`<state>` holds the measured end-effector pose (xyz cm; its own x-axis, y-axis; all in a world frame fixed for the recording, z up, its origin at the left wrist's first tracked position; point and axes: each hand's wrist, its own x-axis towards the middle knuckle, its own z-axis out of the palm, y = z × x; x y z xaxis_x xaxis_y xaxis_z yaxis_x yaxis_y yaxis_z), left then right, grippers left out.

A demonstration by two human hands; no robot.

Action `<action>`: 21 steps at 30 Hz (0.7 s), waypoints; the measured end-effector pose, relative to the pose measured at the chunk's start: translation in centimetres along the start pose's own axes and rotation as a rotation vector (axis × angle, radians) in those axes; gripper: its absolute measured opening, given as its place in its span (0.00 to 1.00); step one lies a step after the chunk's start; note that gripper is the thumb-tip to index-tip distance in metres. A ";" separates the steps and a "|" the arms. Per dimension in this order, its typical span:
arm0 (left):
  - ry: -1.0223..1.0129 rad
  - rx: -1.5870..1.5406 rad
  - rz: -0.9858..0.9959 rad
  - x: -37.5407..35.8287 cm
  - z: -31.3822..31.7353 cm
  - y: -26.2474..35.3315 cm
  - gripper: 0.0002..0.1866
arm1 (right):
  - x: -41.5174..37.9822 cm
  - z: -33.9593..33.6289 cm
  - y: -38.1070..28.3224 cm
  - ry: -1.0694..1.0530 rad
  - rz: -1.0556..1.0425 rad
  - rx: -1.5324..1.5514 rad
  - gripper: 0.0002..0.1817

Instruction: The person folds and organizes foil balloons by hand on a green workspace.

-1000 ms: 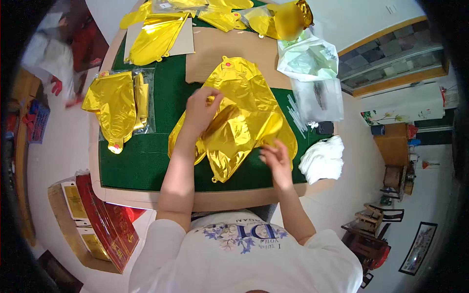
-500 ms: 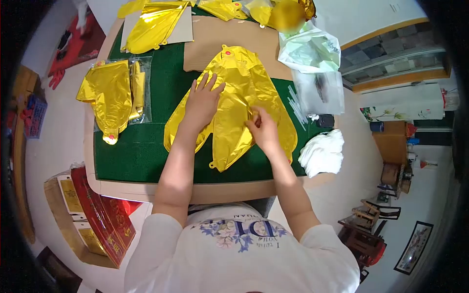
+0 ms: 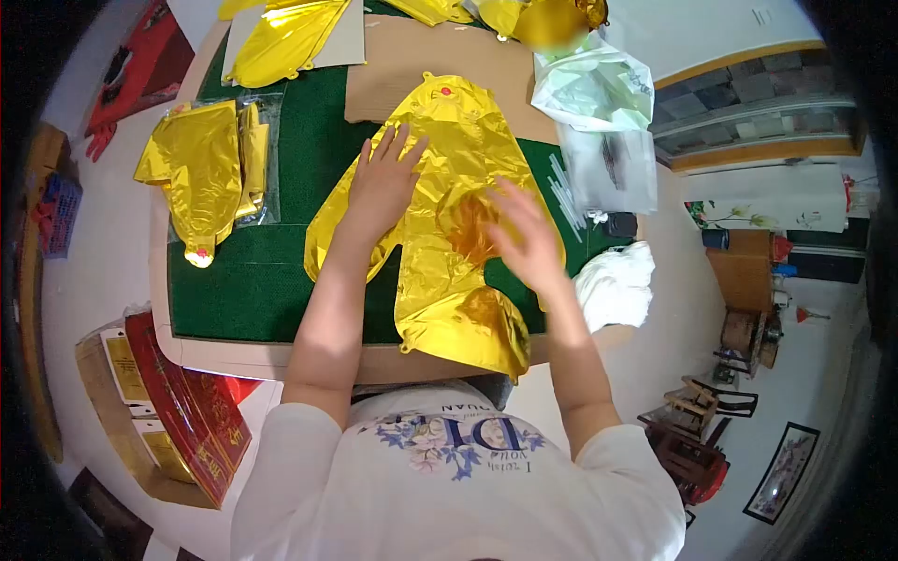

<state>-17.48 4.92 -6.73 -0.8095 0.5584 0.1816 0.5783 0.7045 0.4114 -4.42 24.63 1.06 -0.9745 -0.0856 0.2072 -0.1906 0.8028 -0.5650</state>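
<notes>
A flat gold foil balloon [image 3: 426,252] with small edge tabs and a red spot near its top lies in front of me on the green table mat. My left hand [image 3: 383,187] rests on its upper left part, palm down with the fingers spread. Over the balloon's right side is my right hand [image 3: 531,238], slightly blurred, fingers stretched out and apart, with nothing seen in it. The balloon's lower flap curls up and hangs past the table's near edge, showing shiny reflections.
Another gold foil balloon [image 3: 201,154] lies on the left beside a clear plastic packet [image 3: 266,178]. Cardboard [image 3: 412,61] and more gold foil [image 3: 290,42] are at the back. On the right are a pale plastic bag [image 3: 594,89], white strips [image 3: 564,196] and a white cloth [image 3: 613,285].
My right hand has let go of the balloon's foil and moved slightly right, fingers opening. The lower flap has swung down toward me over the table edge. My left hand stays on the foil.
</notes>
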 end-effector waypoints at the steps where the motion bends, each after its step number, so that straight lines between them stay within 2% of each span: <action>1: 0.001 0.000 0.004 0.1 -0.1 0.1 0.27 | 0.2 1.6 -0.1 -0.044 -0.006 -0.069 0.25; 5: -0.025 -0.060 -0.056 0.1 -0.3 0.1 0.30 | 0.0 5.6 1.2 -0.140 -0.012 -0.238 0.27; 21: -0.013 0.063 -0.029 0.1 0.7 0.7 0.29 | 1.8 5.5 3.6 -0.138 -0.016 -0.322 0.26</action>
<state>-17.07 5.72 -7.05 -0.8249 0.5426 0.1586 0.5601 0.7464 0.3595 -7.53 24.16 -5.01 -0.9827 -0.1613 0.0913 -0.1807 0.9436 -0.2775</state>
